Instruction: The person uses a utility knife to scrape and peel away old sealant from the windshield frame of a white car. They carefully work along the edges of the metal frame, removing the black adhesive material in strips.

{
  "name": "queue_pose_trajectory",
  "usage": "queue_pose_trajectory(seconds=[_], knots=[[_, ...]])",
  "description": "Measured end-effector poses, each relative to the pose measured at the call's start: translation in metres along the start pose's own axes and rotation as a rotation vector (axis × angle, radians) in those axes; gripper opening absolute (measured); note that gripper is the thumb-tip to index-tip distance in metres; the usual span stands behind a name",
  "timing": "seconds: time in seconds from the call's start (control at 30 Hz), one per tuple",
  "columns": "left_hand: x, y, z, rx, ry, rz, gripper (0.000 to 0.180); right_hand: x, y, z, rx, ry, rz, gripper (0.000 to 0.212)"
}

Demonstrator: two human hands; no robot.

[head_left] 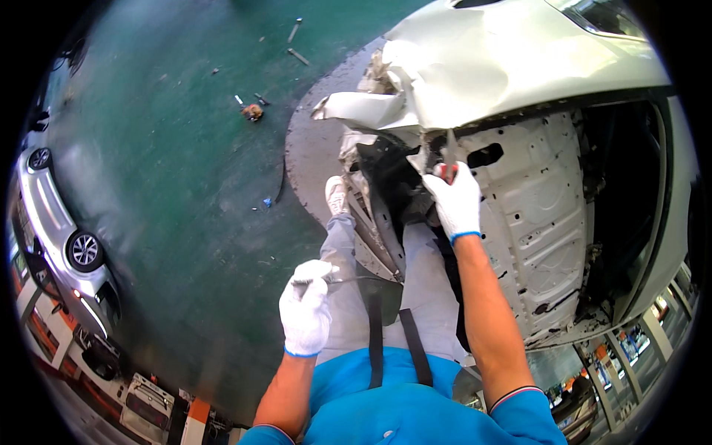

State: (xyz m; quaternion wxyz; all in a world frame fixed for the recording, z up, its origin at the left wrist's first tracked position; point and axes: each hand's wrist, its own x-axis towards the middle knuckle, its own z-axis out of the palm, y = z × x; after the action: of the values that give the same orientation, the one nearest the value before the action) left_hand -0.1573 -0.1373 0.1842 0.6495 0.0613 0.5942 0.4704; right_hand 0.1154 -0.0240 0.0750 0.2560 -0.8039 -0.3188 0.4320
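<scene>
The white-gloved right hand [455,199] is clamped on a red-handled metal tool [449,154]; the white-gloved left hand [305,308] grips a thin dark strip [347,279].

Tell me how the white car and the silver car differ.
The white car has crumpled bodywork; the silver car looks intact on the side in view. The white car is close, with the right hand holding a red-handled tool at its edge; the silver car stands farther off to the left. The silver car shows two wheels, the white car none. Both are pale-coloured.
</scene>
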Motion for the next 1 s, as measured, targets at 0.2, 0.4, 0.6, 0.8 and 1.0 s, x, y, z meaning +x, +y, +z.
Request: queue_pose_trajectory(seconds=[0.2,0.4,0.6,0.8,1.0], knots=[[0.025,0.007,-0.012,-0.261,-0.101,-0.121,0.035,-0.066,-0.054,-0.021,-0.130,-0.127,-0.071,0.028],[0.037,0.003,0.008,-0.212,-0.154,-0.150,0.045,-0.085,-0.070,-0.031,0.255,-0.580,0.211,0.035],[0.050,-0.006,0.019,-0.111,-0.199,-0.140,0.054,-0.090,-0.075,-0.034,0.196,-0.824,0.270,0.025],[0.061,0.009,0.026,0.008,-0.292,-0.052,0.103,-0.095,-0.085,-0.038,0.103,-0.765,0.215,0.022],[0.077,0.052,0.036,1.127,-0.600,0.717,0.072,-0.089,-0.084,-0.046,-0.111,-0.799,0.019,0.024]])
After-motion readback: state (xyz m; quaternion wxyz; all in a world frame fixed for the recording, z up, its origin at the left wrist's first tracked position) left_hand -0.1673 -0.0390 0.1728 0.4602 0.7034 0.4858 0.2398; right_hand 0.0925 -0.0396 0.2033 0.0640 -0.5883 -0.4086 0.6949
